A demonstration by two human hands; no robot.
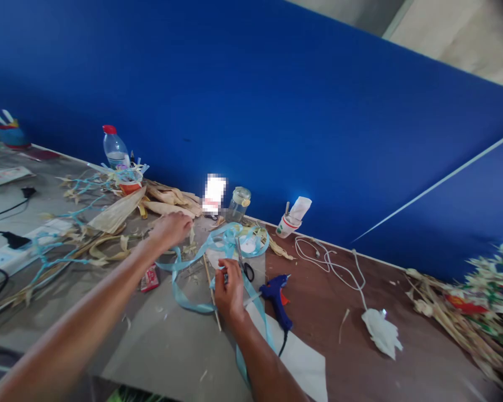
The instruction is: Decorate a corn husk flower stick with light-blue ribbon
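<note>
My left hand (174, 229) reaches out over the near edge of a pile of dried husks (170, 195). Its fingers point down and are blurred, so their grip does not show. Closer to me, my right hand (229, 290) has its fingers curled together, with light blue ribbon (193, 306) showing at them. Loops of this ribbon spread across the table around the hand. A thin stick (207, 268) passes just left of it. Scissors (248, 272) with a black handle lie beside its fingers. To its right is a blue glue gun (279, 298).
A glass jar (238, 204), a white cup (288, 226) and a bright blurred-out rectangle (214, 192) stand along the blue partition (251, 111). At left are a plastic bottle (115, 148) and a power strip (0, 265). A white cable (331, 259) lies right; a small red packet (150, 278) lies below my left forearm.
</note>
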